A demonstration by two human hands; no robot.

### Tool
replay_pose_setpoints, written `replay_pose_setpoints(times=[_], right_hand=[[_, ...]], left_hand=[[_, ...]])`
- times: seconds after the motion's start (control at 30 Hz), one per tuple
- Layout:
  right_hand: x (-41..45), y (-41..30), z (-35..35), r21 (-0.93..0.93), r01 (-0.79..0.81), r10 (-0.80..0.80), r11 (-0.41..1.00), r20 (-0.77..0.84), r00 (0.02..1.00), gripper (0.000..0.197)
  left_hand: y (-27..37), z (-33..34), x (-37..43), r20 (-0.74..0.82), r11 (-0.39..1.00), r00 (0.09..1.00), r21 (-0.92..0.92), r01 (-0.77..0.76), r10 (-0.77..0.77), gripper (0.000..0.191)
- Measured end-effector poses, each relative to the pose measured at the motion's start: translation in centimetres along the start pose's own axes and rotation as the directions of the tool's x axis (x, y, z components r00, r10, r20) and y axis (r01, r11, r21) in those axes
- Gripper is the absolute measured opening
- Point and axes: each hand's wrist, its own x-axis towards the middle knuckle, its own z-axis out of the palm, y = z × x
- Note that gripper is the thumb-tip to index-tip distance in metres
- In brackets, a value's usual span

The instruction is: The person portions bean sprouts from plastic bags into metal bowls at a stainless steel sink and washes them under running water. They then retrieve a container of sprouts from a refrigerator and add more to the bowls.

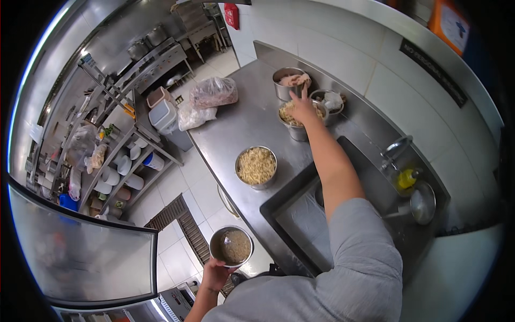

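Note:
My left hand (216, 274) holds a round steel container (213, 240) with brownish, grainy contents, out over the floor. My right hand (301, 105) reaches across the counter with fingers spread, at the rim of a steel container of raw, pinkish meat (282, 92); whether a fingertip touches it I cannot tell. Below that hand stands a steel container of pale shredded food (297, 133). Beside it is a steel bowl with a clear plastic bag (333, 100). Another steel container, full of pale yellow shreds (256, 166), stands alone nearer the front edge.
Plastic bags of food (213, 93) lie at the counter's far left corner. A sink (305, 225) lies under my right arm, with a faucet (396, 147), a yellow liquid bottle (407, 178) and a steel ladle or pan (423, 202) behind it. An open glass door (96, 253) stands at left.

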Motion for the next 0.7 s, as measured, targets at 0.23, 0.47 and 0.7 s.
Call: replay_pose_setpoints(times=[0.23,0.47,0.7], right_hand=[[1.7,7.0,3.2,0.015,0.341,-0.332,0.940,0.267,0.905,0.070],[2.8,0.7,2.6,-0.062,-0.146,0.158,0.987,0.457,0.875,0.070],[4.0,5.1,3.8,0.317,-0.040,-0.117,0.947,0.460,0.880,0.077]], left_hand=[[-0.4,1.4,2.8,-0.044,0.993,0.994,-0.059,0.098,-0.101,0.065],[0.1,4.8,6.7,-0.056,0.993,0.992,0.029,0.114,-0.112,0.066],[0.6,6.5,9.4,0.021,0.990,0.990,0.000,0.142,-0.142,0.064]])
